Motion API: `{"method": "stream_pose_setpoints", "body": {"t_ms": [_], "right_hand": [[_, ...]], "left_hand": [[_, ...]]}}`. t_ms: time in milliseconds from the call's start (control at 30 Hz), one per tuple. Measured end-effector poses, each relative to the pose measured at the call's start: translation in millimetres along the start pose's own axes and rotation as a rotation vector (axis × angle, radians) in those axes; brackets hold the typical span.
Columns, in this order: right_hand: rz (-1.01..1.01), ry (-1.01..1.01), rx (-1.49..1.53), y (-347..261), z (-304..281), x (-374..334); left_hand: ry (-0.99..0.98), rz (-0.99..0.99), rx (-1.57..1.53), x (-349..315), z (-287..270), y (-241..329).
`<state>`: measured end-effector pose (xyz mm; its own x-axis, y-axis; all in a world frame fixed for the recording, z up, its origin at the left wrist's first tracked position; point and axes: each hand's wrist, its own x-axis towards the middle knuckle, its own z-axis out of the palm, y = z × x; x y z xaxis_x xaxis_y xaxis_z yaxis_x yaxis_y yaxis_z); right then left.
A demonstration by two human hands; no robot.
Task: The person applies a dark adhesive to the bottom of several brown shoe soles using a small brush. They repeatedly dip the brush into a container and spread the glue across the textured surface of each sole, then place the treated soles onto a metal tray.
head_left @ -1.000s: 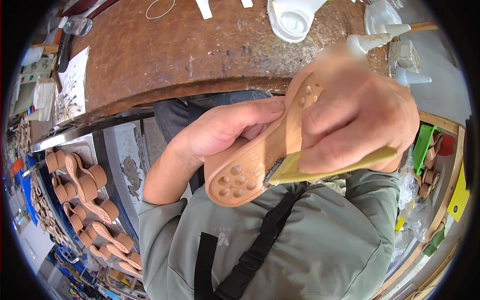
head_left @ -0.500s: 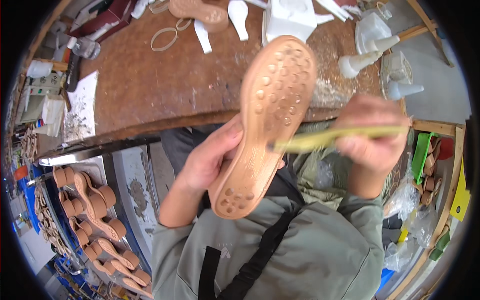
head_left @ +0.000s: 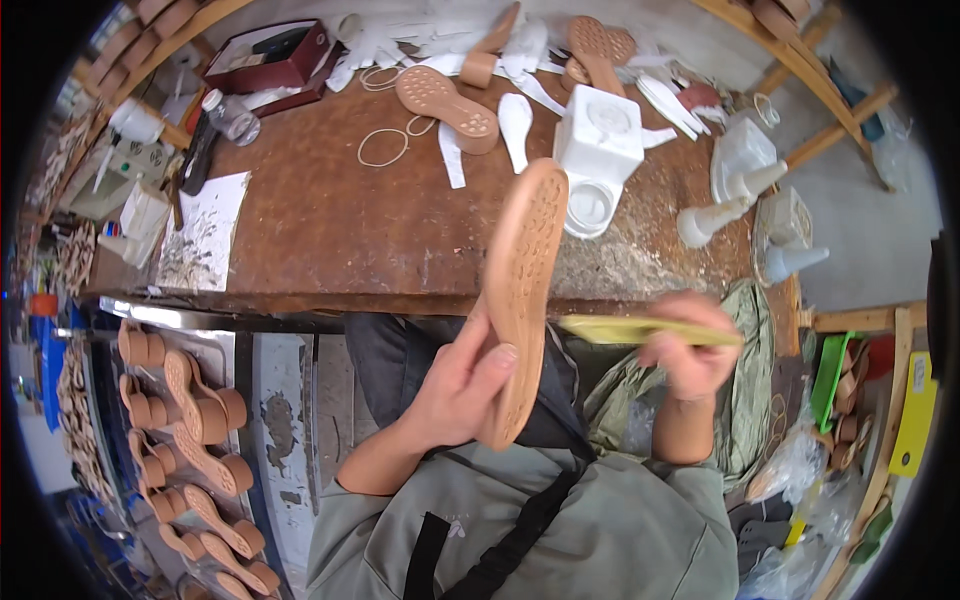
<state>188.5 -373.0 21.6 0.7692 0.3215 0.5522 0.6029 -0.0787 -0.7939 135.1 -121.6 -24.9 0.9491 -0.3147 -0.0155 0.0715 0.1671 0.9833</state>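
A tan shoe sole (head_left: 530, 260) stands tilted on edge in front of my body, its dimpled face turned to the right. My left hand (head_left: 465, 385) is closed round its narrow middle, thumb lying across the near side. My right hand (head_left: 690, 350) grips a flat yellow-green brush (head_left: 630, 330), smeared by motion. The brush points left and its end is a little apart from the sole; the bristles are not clear. Past the sole, a white container (head_left: 605, 135) with a small round cup at its front stands on the brown workbench (head_left: 320, 220).
More tan soles (head_left: 445, 105) and white insole-shaped pieces (head_left: 515, 130) lie along the bench's back. White nozzle bottles (head_left: 710, 220) stand at the right. Several wedge soles (head_left: 205, 400) sit on a rack to my left. A clear bottle (head_left: 230, 120) is at the back left.
The sole has turned onto its edge and come lower, farther from the camera. My right hand has drawn the brush away from the sole's face. The view takes in more of the bench.
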Motion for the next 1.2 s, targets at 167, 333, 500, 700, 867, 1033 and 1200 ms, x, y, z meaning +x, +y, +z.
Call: {"method": "stream_pose_setpoints", "body": {"t_ms": [167, 333, 500, 700, 867, 1033, 1200], "right_hand": [[0.048, 0.51, 0.181, 9.5, -13.0, 14.5], [0.145, 0.279, -0.103, -10.4, 9.8, 18.7], [-0.004, 0.11, -0.372, -29.6, 31.9, 36.0], [-0.126, -0.105, -0.513, -48.0, 47.0, 57.5], [0.124, 0.169, -0.321, -33.3, 34.2, 51.5], [0.266, -0.208, 0.095, -15.3, 35.0, 49.9], [0.358, -0.291, 0.442, -19.3, 51.6, 56.5]], "left_hand": [[0.169, 0.137, 0.387, -9.8, 10.5, 19.8], [0.214, 0.334, 0.506, -13.5, 12.8, 15.8], [0.264, 0.46, 0.619, -14.8, 12.4, 12.6], [0.21, 0.271, 0.333, -16.5, 11.9, 19.2], [-0.184, -0.096, -1.271, -14.5, -25.7, 4.8], [-0.868, 0.101, -1.509, -11.1, -37.4, -26.3], [-1.119, 0.158, -1.573, -6.1, -30.7, -45.3]]}}
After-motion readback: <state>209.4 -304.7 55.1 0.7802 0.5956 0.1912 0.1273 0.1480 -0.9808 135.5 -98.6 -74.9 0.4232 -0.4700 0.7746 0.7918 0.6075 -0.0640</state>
